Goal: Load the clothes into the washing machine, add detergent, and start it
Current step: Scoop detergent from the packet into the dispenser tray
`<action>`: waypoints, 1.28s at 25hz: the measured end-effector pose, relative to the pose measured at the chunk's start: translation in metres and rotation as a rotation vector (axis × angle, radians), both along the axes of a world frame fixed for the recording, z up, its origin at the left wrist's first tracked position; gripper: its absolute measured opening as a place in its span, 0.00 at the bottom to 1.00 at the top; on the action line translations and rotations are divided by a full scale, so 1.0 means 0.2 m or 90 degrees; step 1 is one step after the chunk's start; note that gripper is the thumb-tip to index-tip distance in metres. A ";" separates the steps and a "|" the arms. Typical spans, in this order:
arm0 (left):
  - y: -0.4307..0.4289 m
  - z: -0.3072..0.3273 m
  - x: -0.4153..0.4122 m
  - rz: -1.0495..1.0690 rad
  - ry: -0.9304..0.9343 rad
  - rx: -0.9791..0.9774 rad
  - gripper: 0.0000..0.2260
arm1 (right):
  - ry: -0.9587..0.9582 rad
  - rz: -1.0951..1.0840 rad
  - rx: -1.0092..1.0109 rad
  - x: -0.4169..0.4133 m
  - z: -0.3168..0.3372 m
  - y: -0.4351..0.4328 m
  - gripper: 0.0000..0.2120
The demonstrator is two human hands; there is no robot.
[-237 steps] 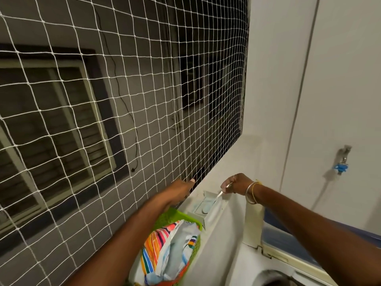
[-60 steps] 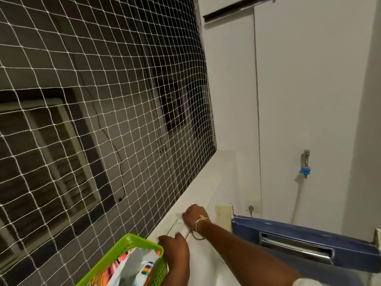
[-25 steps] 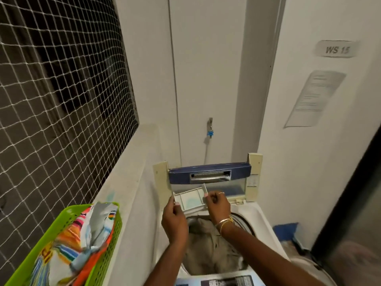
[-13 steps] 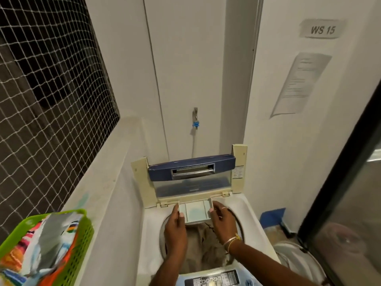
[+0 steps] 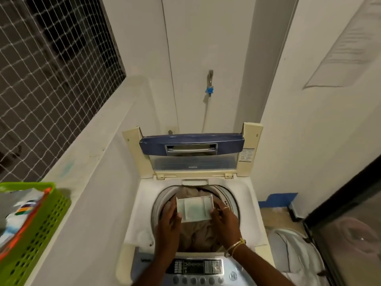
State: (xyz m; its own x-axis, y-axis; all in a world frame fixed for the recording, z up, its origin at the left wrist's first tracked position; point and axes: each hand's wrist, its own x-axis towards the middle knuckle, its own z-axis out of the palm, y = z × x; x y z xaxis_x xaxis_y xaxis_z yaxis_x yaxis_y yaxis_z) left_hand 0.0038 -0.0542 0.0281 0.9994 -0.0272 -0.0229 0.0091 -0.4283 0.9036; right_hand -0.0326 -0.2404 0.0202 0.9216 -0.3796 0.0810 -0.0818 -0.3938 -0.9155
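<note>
- One control panel [image 5: 198, 267] lies nearest, at 6 o'clock of the drum opening, with a dark display and a row of round buttons below it.
- Two hands reach over it. The left hand [image 5: 168, 219] grips the left edge of the one detergent tray [image 5: 194, 207], thumb on top. The right hand [image 5: 225, 218] grips the right edge, fingers curled round it. The right hand wears one ring, and thin gold bangles [image 5: 237, 245] circle its wrist.
- The white tray is held level above the drum, just over the clothes. It has three compartments, and the middle one has a blue-green stain.
- One heap of beige clothes [image 5: 198, 234] fills the drum of the one top-loading washing machine [image 5: 142, 203].
- One green perforated basket [image 5: 45, 230] sits at 9 o'clock on a white ledge [image 5: 92, 145], with colourful pouches [image 5: 22, 211] inside; I cannot tell how many.
- One white sack [image 5: 296, 254] lies at 3 o'clock on the floor, beside a dark glass door [image 5: 350, 223].
- One blue patch [image 5: 282, 198] shows at 2 o'clock, low against the wall.
- The lid [image 5: 191, 146], with its blue handle bar, stands upright at 12 o'clock.
- One tap [image 5: 210, 79] with a blue fitting is fixed to the white wall above the lid.
- One white net [image 5: 51, 69] covers the window at 10 o'clock, and one paper notice [image 5: 350, 48] hangs at 1 o'clock.
</note>
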 end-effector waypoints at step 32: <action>-0.12 -0.34 0.57 -0.036 0.122 -0.047 0.18 | 0.114 -0.101 0.013 0.48 -0.26 0.00 0.17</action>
